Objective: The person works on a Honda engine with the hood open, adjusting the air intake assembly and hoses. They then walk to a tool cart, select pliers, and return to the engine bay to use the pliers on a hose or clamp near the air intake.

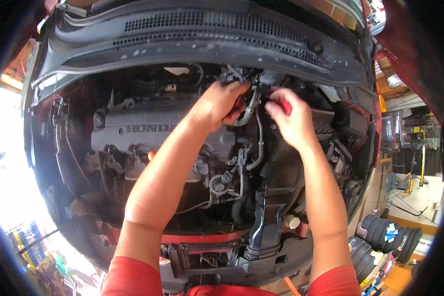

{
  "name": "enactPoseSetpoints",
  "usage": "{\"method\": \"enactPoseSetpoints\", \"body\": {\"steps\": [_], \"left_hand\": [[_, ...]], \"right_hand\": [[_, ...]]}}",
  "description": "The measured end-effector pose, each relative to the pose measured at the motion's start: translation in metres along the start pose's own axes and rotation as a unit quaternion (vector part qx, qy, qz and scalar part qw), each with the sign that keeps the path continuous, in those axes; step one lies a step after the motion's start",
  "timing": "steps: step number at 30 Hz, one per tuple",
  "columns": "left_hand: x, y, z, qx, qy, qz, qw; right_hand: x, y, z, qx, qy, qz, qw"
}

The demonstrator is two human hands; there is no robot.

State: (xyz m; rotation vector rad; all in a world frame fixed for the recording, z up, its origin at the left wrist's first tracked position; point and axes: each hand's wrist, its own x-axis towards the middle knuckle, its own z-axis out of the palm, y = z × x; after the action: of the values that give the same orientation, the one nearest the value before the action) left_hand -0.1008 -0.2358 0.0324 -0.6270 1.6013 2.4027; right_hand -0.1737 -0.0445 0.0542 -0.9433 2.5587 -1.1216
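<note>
Both my arms, in red sleeves, reach deep into a car's engine bay. At the rear of the engine, my left hand [224, 103] is closed beside a grey hose [251, 106], its fingers curled; what they grip is hidden. My right hand [292, 116] is just right of that hose. Its thumb and fingers close around a small red thing [285, 105], too covered to name. Left of my left hand lies the dark engine cover [148, 123]. A thinner pipe [260, 138] runs down between my forearms.
The black cowl panel [217, 44] with its grilles spans the back of the bay. A black air duct [276, 197] runs toward the front, near a pale cap [292, 221]. The red front crossmember [207, 238] lies close to me. Tyres [392, 237] are stacked at right.
</note>
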Motion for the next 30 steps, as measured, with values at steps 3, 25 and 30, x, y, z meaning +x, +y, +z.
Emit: {"method": "enactPoseSetpoints", "body": {"steps": [3, 25, 30], "left_hand": [[0.019, 0.003, -0.007, -0.048, -0.028, 0.024, 0.998], [0.057, -0.022, -0.053, -0.123, -0.217, 0.158, 0.955], [0.057, -0.032, -0.057, -0.131, -0.226, 0.169, 0.950]], "right_hand": [[0.014, 0.002, 0.009, 0.094, 0.026, 0.034, 0.995], [0.024, 0.000, 0.027, 0.021, 0.051, -0.032, 0.998], [0.026, -0.002, 0.024, -0.024, 0.033, -0.014, 0.999]]}}
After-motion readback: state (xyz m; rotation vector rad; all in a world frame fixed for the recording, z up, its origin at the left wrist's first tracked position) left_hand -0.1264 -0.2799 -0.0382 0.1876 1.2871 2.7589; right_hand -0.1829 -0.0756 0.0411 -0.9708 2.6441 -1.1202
